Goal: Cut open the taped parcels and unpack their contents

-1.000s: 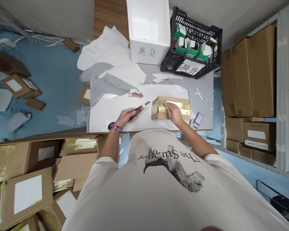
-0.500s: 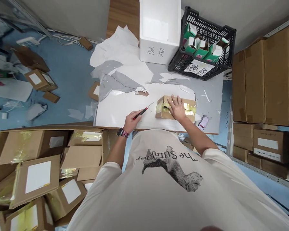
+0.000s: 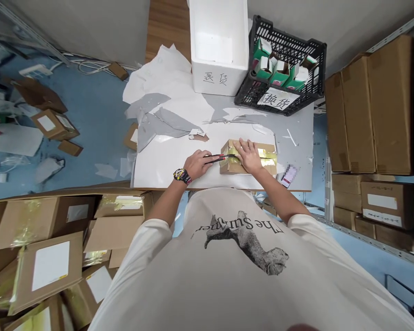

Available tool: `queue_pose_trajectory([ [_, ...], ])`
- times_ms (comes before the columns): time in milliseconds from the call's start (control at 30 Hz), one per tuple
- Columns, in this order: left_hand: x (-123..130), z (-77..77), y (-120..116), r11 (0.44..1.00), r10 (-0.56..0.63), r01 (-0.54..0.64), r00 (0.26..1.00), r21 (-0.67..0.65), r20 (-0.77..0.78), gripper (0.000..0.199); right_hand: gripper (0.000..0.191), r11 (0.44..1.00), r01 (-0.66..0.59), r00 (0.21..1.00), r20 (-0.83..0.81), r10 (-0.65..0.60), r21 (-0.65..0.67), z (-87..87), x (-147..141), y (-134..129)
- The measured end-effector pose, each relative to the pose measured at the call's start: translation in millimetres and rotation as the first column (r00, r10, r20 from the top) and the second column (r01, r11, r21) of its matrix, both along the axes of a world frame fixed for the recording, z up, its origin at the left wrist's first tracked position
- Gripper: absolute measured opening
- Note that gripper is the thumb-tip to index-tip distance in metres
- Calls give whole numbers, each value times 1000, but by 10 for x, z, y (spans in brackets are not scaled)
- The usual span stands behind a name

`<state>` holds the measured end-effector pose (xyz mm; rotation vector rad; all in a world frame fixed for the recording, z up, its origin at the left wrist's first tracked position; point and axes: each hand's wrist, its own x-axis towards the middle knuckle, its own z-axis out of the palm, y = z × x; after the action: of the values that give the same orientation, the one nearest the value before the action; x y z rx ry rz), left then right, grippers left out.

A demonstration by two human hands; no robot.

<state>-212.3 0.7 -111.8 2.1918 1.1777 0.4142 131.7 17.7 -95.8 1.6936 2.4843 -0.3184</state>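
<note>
A small cardboard box point(image 3: 234, 167) with yellowish tape along its top lies on the white-covered table. My left hand point(image 3: 197, 164), wearing a watch, is closed around a black-and-red utility knife point(image 3: 216, 159). The knife's tip is at the taped seam near the box's left end; exactly how deep it sits I cannot tell. On top of the box rests my right hand point(image 3: 250, 157), fingers stretched out across the tape. A phone point(image 3: 290, 175) lies on the table to the right of the box.
Behind stand a white foam bin point(image 3: 219, 76) and a black crate point(image 3: 279, 99) holding green cartons. Torn paper point(image 3: 172, 122) covers the table's left part. A large carton point(image 3: 124, 185) of taped boxes is at lower left; shelved boxes point(image 3: 389, 105) are at right.
My left hand has moved right and up, bringing the knife from beside the box to its taped end. My right hand stays on the box. The view has shifted slightly.
</note>
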Motion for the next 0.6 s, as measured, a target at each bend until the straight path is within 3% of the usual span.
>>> queue_pose_trajectory([
  [233, -152, 3, 110, 993, -62, 64, 998, 97, -26, 48, 66, 998, 41, 999, -17, -41, 38, -35, -92, -155],
  [433, -39, 55, 181, 984, -107, 116, 991, 136, -75, 53, 64, 996, 71, 996, -55, -67, 61, -76, -75, -197],
  [600, -235, 54, 358, 990, -1, 11, 998, 138, -68, 52, 65, 993, 80, 993, -93, -72, 86, -130, -72, -237],
])
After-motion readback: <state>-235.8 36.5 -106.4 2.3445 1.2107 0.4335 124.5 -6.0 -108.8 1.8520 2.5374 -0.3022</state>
